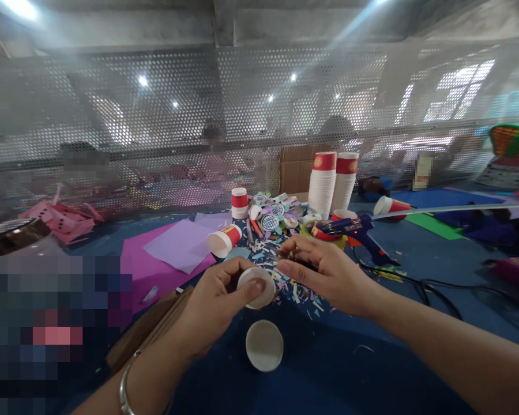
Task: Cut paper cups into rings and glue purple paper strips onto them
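Observation:
My left hand (225, 294) is closed on a shallow white paper cup bottom (266, 293), the thumb pressed across its face. A second white round cup piece (264, 346) lies just below on the blue table. My right hand (324, 271) hovers to the right of the held piece, apart from it, with thumb and fingers drawn together. A thin dark thing shows at its fingertips; its kind is not clear. Paper scraps (305, 291) are strewn beneath both hands. Behind the right hand lies a blue glue gun (363, 230).
Stacked paper cups (322, 193) stand at the back, near a heap of decorated round pieces (270, 222). A tipped red-and-white cup (225, 241) lies by purple paper sheets (177, 245). A black cable (432, 285) crosses the right side. A perforated metal screen (155, 127) rises behind.

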The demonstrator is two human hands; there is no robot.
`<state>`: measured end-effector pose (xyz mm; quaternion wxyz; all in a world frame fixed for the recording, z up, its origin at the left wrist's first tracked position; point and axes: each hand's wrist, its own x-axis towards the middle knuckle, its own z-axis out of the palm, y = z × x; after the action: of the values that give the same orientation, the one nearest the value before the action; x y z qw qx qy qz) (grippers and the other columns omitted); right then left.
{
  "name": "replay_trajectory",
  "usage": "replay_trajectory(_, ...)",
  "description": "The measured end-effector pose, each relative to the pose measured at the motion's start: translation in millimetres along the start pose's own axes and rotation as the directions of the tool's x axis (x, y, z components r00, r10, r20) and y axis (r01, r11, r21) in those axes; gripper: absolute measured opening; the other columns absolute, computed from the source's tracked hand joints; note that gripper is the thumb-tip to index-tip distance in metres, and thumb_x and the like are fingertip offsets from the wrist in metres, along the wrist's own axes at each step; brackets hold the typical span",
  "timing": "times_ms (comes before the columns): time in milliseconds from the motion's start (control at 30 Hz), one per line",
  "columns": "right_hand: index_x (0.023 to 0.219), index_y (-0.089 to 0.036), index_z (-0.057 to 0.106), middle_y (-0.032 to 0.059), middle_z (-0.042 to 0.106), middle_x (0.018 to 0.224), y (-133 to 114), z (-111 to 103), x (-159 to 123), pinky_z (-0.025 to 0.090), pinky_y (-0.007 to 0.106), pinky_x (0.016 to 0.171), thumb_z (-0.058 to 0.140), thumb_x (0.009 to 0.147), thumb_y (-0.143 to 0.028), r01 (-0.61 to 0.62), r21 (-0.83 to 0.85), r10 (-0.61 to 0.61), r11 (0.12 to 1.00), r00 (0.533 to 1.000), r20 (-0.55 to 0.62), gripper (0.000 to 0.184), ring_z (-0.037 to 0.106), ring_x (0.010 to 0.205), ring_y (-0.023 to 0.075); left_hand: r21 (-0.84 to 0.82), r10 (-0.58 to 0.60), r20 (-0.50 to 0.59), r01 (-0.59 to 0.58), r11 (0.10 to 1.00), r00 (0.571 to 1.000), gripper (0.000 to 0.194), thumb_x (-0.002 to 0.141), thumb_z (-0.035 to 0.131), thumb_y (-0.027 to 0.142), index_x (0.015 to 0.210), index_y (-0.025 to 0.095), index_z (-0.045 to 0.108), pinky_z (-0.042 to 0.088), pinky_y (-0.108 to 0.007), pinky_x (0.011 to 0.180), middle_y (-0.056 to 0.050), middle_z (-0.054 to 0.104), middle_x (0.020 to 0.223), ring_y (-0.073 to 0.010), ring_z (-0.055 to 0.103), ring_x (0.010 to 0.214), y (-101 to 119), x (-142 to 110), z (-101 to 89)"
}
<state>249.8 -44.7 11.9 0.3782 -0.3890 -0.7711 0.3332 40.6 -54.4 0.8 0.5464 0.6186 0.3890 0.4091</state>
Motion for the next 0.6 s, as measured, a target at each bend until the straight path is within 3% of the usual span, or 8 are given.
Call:
replay_trajectory(167,0.087,-0.02,0.055,-0.0056,0.044,0.062,7.1,5.6,4.4,0.026,0.024,0.046,0.062,0.088,-0.049,-0.13,0.18,0.118,0.975,0.99,0.074,0.031,0.037,0.053,0.0088,-0.171,-0.011,-0.044,0.003,0.985,0.999,0.016,0.077,0.077,0.027,0.079,0.019,0.064,0.045,-0.02,0.061,0.002,0.067,0.07,-0.0087,0.058,0.064,1.4,-0.4,2.6)
replay_trajectory(367,0.088,-0.019,0.056,-0.001,0.061,0.076,4.1,12.0,2.3,0.043,0.025,0.063,0.071,0.082,-0.042,-0.208,0.416,0.141,0.885,0.972,0.185,0.028,0.056,0.069,0.0119,-0.284,-0.081,-0.061,0.06,0.957,0.995,0.016,0.076,0.078,0.025,0.076,0.017,0.065,0.043,-0.019,0.061,0.003,0.067,0.071,-0.0076,0.058,0.064,4.1,-0.9,7.5)
replay_trajectory(600,0.08,-0.018,0.058,-0.0059,0.052,0.066,-4.9,9.9,1.9,0.04,0.024,0.058,0.077,0.076,-0.04,-0.261,0.44,0.194,0.859,0.962,0.191,0.029,0.046,0.058,0.0087,-0.214,-0.098,-0.023,0.091,0.973,0.995,0.023,0.075,0.078,0.03,0.085,0.017,0.063,0.045,-0.025,0.07,-0.001,0.068,0.078,-0.0124,0.061,0.073,0.6,-2.3,9.5)
